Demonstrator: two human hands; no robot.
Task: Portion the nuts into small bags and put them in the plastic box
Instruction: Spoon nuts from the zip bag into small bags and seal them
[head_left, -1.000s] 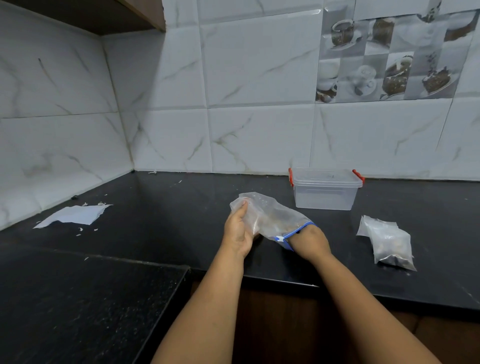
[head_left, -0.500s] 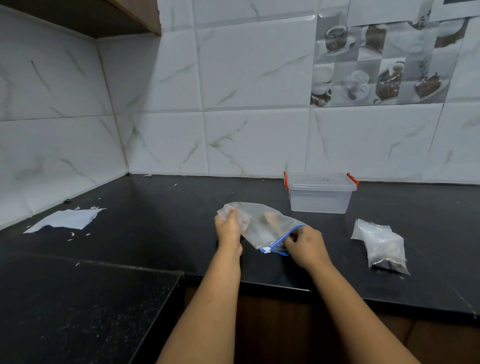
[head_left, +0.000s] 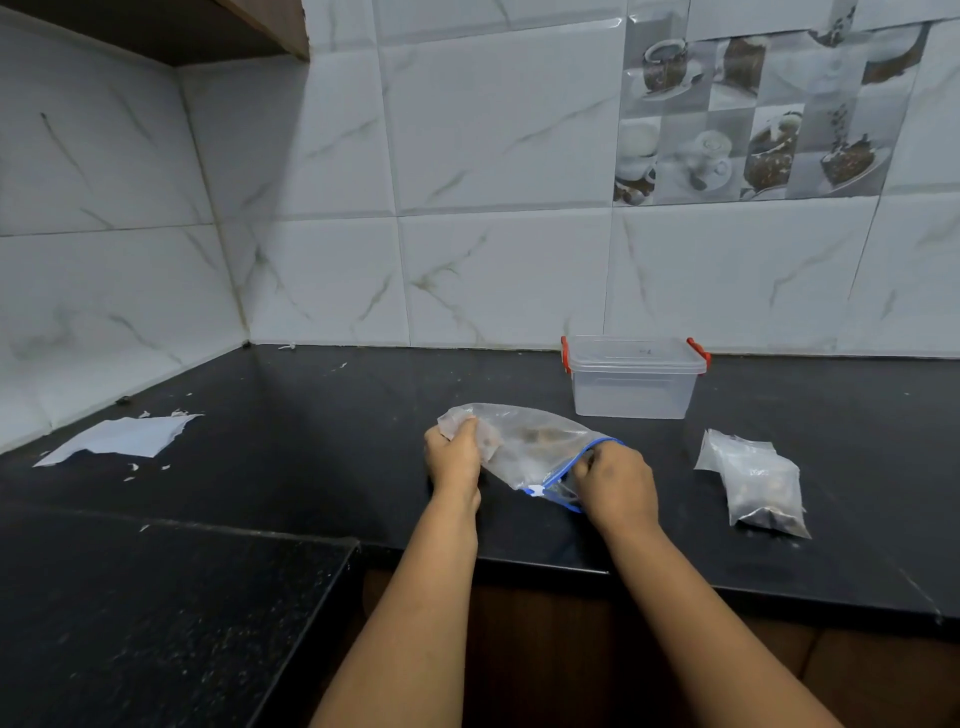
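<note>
A clear zip bag (head_left: 530, 447) with a blue zipper edge lies tilted on the black counter, a few brown nuts showing inside. My left hand (head_left: 454, 460) grips its closed bottom corner. My right hand (head_left: 615, 483) pinches the blue zipper mouth at the bag's right end. Behind them stands a clear plastic box (head_left: 634, 382) with red latches, its lid on. A pile of small clear bags with nuts (head_left: 756, 480) lies to the right of my right hand.
A torn white paper sheet (head_left: 124, 436) with scraps lies at the far left of the black counter (head_left: 322, 415). Tiled walls close the back and left. A lower dark counter (head_left: 156, 613) sits at the near left.
The bag has come down from held-up to lying low on the counter. My right hand moved from under the zipper end to pinching its blue mouth.
</note>
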